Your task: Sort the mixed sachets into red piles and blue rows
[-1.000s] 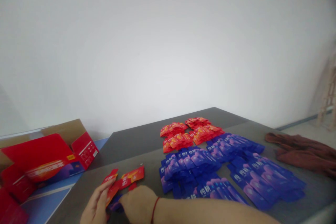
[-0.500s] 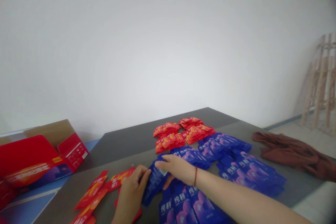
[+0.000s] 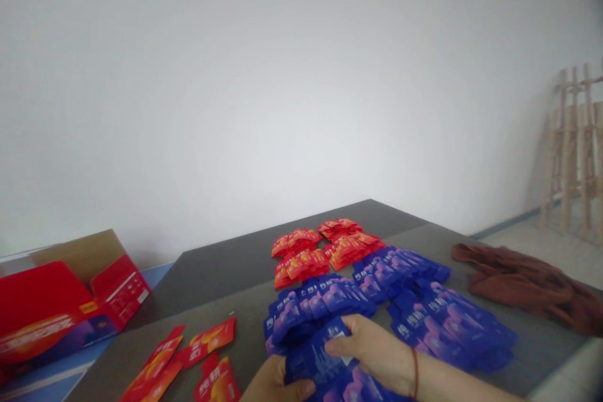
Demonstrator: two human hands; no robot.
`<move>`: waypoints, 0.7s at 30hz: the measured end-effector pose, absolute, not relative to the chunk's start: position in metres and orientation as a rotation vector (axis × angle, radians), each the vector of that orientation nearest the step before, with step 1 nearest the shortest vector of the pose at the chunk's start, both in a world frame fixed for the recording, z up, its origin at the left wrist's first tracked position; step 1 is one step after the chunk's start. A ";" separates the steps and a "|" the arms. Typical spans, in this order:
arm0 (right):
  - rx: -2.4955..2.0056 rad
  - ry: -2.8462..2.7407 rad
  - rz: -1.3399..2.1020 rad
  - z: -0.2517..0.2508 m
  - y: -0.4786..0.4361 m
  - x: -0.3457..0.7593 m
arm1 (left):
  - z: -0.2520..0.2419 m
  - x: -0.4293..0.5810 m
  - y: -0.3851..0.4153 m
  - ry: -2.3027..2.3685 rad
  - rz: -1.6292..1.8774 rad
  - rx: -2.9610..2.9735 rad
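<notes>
Between my two hands is a blue packet (image 3: 313, 355), its back with small print and a white patch turned up. My right hand (image 3: 372, 348), a red cord at the wrist, pinches its upper right side with the thumb on top. My left hand (image 3: 277, 383) grips its lower left corner, partly cut off by the bottom of the view. Whether more than one packet is held, I cannot tell. Below it lie blue packets (image 3: 358, 386) printed with purple fruit, partly covered by my hands. Just beyond is a fanned pile of blue packets (image 3: 325, 298).
More blue packets (image 3: 452, 323) lie to the right, beside a brown cloth (image 3: 527, 282). Red packets (image 3: 301, 264) form several piles farther back. Loose red packets (image 3: 207, 342) lie on the grey table (image 3: 211, 264) at left. An open red box (image 3: 51, 308) stands far left.
Both hands have moved right and nearer to me with the blue packet, off the fanned blue pile and over the nearest packets. The view has shifted slightly.
</notes>
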State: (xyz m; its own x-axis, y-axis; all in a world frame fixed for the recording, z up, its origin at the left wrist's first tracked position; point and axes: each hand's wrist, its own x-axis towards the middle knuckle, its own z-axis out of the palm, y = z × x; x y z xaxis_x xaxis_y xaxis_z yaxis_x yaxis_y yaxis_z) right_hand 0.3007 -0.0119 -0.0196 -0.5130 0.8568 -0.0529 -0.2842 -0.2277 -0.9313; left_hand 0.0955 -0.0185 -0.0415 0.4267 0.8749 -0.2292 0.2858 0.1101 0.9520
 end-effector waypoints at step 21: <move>-0.675 -2.522 -0.701 -0.095 -0.046 0.318 | -0.080 0.058 0.023 1.843 0.863 2.135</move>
